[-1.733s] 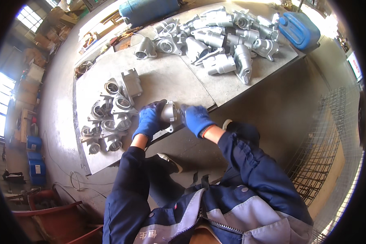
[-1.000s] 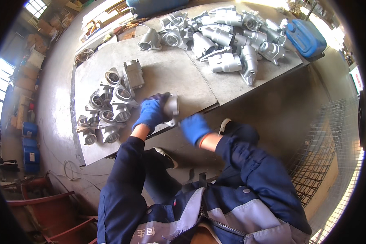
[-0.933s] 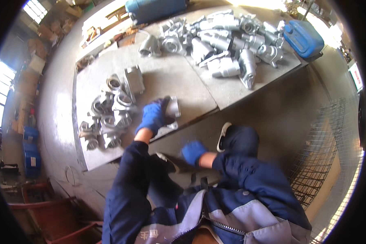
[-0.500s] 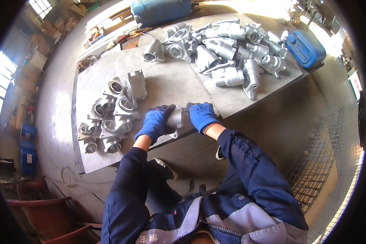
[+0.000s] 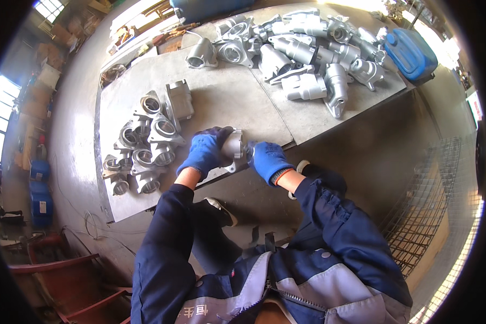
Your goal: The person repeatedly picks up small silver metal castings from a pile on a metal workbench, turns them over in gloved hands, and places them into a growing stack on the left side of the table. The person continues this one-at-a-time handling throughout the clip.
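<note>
My left hand (image 5: 204, 153), in a blue and dark glove, is wrapped round a silver metal casting (image 5: 234, 144) at the table's near edge. The casting lies with a round end toward the right and a flange lug low at its front. My right hand (image 5: 269, 161), gloved alike, is closed just off that right end. Its fingertips are partly hidden, and what they pinch, if anything, is too small to make out. To the left, several flanged castings (image 5: 162, 128) stand in a cluster with their round openings up, beside a boxy casting (image 5: 179, 100).
A large heap of silver castings (image 5: 308, 51) covers the far right of the metal-topped table (image 5: 221, 102). A blue jerrycan (image 5: 411, 54) stands at its right corner. Wire mesh (image 5: 424, 200) lies low on the right; red metal frames (image 5: 65, 281) are at lower left.
My right hand has moved slightly down and turned at the wrist, beside the casting's right end. My left hand still holds the casting. The whole view has shifted a little.
</note>
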Motion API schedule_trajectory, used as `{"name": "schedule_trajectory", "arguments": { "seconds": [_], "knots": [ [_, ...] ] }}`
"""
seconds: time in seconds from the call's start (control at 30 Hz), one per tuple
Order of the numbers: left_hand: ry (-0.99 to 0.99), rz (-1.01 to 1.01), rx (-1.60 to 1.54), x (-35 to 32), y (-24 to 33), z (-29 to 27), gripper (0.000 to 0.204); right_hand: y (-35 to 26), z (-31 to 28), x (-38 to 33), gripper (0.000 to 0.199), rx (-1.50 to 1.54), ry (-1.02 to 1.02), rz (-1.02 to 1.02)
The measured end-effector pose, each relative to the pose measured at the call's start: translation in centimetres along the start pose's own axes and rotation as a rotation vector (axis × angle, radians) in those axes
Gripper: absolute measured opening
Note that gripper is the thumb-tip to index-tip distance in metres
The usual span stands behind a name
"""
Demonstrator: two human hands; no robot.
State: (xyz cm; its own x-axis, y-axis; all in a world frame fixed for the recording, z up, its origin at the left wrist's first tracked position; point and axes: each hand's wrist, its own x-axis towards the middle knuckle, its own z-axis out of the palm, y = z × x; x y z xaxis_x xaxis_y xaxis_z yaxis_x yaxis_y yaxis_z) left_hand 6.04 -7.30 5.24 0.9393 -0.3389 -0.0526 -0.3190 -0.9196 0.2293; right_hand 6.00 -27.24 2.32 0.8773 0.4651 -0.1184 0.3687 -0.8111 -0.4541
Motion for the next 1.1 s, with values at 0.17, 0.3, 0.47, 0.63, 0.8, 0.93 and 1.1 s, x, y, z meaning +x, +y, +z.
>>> {"name": "schedule_trajectory", "arguments": {
  "seconds": [0.17,0.3,0.47,0.63,0.8,0.93,1.1],
  "knots": [
    [-0.059,-0.010,-0.020,0.8,-0.2,-0.2,0.078,0.8,3.0,-1.6,0.022,0.047,0.020,0.038],
    [-0.251,0.001,-0.320,1.8,-1.8,-0.9,0.081,1.9,1.3,-1.8,0.028,0.477,0.102,0.004],
    [-0.317,0.003,-0.533,4.5,-2.6,-2.0,0.078,4.5,7.2,5.1,0.028,1.003,0.117,-0.055],
    [0.024,0.095,-0.529,3.3,-8.1,1.2,0.051,-1.2,-1.7,6.1,0.017,1.289,-0.099,0.440],
    [0.217,-0.105,-0.207,0.6,-1.8,1.9,0.060,3.1,-2.2,6.2,0.015,1.289,-0.294,0.351],
    [0.304,-0.310,-0.102,2.4,-1.0,4.7,0.049,5.0,-2.7,5.8,0.028,-0.004,0.010,0.117],
    [0.337,-0.299,-0.048,3.5,-0.9,5.6,0.043,4.7,-3.1,6.4,0.025,-0.276,0.076,0.070]
  ]
}}
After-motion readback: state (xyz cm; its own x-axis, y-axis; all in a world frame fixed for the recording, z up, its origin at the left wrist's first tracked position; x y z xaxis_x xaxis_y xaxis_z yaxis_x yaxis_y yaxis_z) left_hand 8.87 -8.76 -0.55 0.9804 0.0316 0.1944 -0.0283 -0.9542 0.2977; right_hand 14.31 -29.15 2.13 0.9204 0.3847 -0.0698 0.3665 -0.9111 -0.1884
